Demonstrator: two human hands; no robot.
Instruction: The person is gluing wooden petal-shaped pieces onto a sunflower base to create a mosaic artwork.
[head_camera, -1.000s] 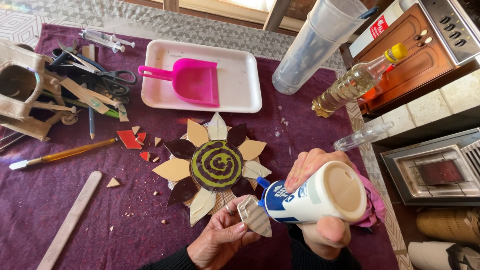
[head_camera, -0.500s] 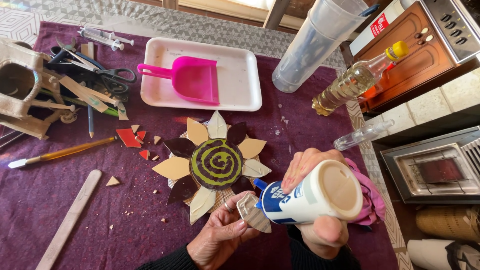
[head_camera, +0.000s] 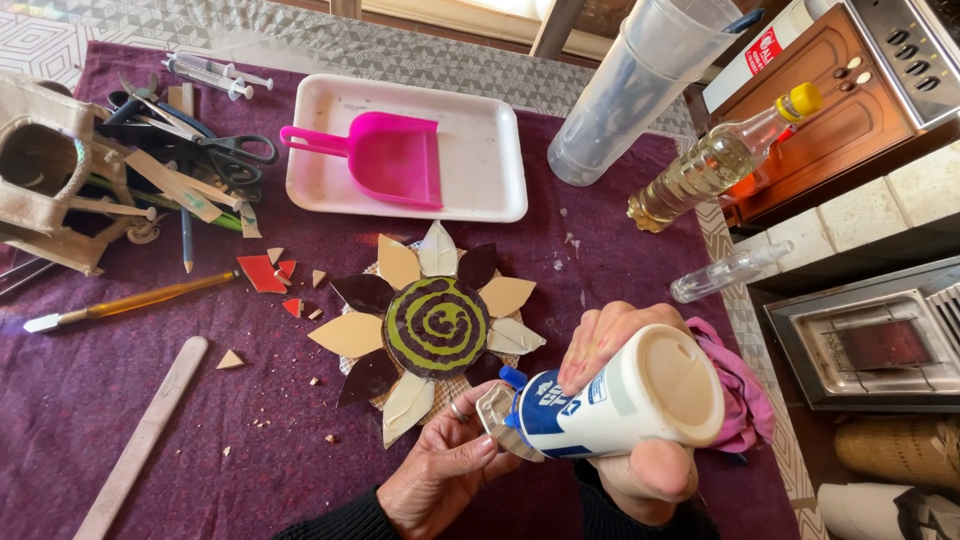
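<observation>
— Purple cloth (head_camera: 620, 260) covers the table; where are the hands relative to the flower mosaic (head_camera: 432, 325)?

— Just below its lower right petals. The right hand (head_camera: 625, 400) is wrapped around a white glue bottle (head_camera: 620, 405), blue nozzle touching a small pale petal piece (head_camera: 497, 415) pinched in the left hand (head_camera: 450, 465).

— Room to move?

— Left of the mosaic lies open cloth with chips and a wooden stick (head_camera: 140, 440). Above it sits a white tray (head_camera: 490, 170) holding a pink dustpan (head_camera: 385, 155). Right of it, an oil bottle (head_camera: 710, 165) lies near the table edge.
</observation>
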